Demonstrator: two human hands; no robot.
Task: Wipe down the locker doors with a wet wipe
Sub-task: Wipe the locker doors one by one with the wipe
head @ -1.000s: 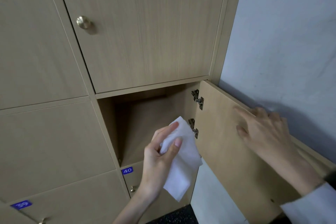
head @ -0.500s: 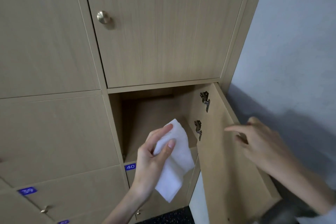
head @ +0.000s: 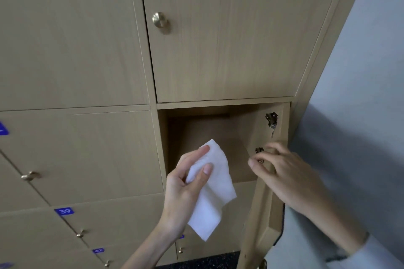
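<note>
My left hand (head: 185, 190) pinches a folded white wet wipe (head: 213, 192) between thumb and fingers, in front of an open locker compartment (head: 209, 137). The wipe hangs down from my fingers. The open locker door (head: 260, 214) stands nearly edge-on at the right, on two metal hinges (head: 271, 121). My right hand (head: 282, 172) reaches over the door's top edge near the lower hinge, fingers loosely bent, holding nothing. Whether it touches the door I cannot tell.
Closed wooden locker doors fill the view, one above with a brass knob (head: 160, 20). Blue number labels (head: 64, 211) mark lower doors. A pale wall (head: 360, 94) runs along the right. Dark speckled floor (head: 196, 262) shows below.
The open door has swung further towards shut, now nearly edge-on. My right hand moved left from its inner face to its top edge. The view shifted left.
</note>
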